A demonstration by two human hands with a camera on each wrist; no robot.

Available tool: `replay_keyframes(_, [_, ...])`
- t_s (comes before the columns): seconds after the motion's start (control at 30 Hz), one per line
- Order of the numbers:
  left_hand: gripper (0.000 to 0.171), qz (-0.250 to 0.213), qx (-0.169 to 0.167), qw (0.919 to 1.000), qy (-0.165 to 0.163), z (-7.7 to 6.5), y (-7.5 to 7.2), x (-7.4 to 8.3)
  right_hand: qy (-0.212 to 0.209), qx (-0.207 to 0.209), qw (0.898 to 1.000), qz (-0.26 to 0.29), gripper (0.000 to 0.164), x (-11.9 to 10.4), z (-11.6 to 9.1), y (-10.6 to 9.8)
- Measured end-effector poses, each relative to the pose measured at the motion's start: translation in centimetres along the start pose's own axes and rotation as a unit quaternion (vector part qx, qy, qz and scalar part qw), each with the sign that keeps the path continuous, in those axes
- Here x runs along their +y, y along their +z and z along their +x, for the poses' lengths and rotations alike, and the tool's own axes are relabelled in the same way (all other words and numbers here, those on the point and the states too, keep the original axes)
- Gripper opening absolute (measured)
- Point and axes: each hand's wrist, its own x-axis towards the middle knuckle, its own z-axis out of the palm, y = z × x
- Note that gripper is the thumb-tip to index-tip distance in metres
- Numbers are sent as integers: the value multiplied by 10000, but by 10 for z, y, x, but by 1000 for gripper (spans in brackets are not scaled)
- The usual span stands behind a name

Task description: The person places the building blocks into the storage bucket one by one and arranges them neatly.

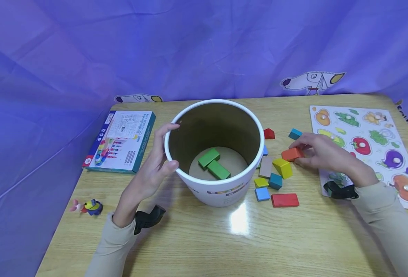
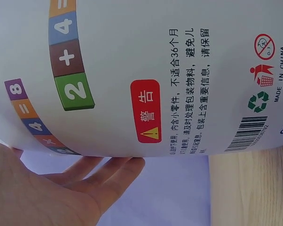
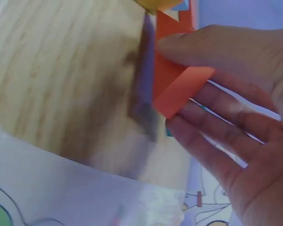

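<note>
A white bucket point(image 1: 221, 188) stands upright with two green blocks point(image 1: 219, 170) on its floor. My left hand point(image 1: 152, 169) holds its left rim, with thumb and index finger at the edge. In the left wrist view, other fingers point(image 2: 111, 174) lie against the printed outer wall point(image 2: 193, 117). My right hand point(image 1: 323, 152) pinches an orange block point(image 1: 291, 154) between thumb and fingers, right of the bucket. That block point(image 3: 179, 89) also shows in the right wrist view. Nearby lie a yellow block point(image 1: 283, 168), a teal block point(image 1: 275, 181) and a red rectangular block point(image 1: 285, 200).
More blocks sit beside the bucket, including a blue one point(image 1: 262, 194) and a red one point(image 1: 269, 134). A vegetable puzzle board point(image 1: 346, 154) lies at the right. On the left are a boxed toy set point(image 1: 121, 138) and a small figurine point(image 1: 92, 207). A purple cloth point(image 1: 204, 50) hangs behind.
</note>
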Motion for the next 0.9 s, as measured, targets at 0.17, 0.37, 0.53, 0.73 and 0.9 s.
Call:
replay_keyframes(0.17, [77,-7,48,10000,10,0,0,0,39,669,9976,-146,41,-9,-4,-17])
replay_keyframes(0.37, [75,6,47,10000,-30,0,1,1,-275,1655,9851,-385,47,-29,-5,-50])
replay_keyframes(0.53, [75,5,57,10000,-53,0,2,0,-878,2283,9695,-172,54,-61,3,-78])
replay_keyframes(0.73, [79,21,78,10000,-58,-1,2,1,-1746,2410,9517,754,53,-120,19,-97])
replay_keyframes(0.9, [79,-8,73,10000,-16,-1,3,1,-2306,2128,9377,1490,49,-161,33,-96])
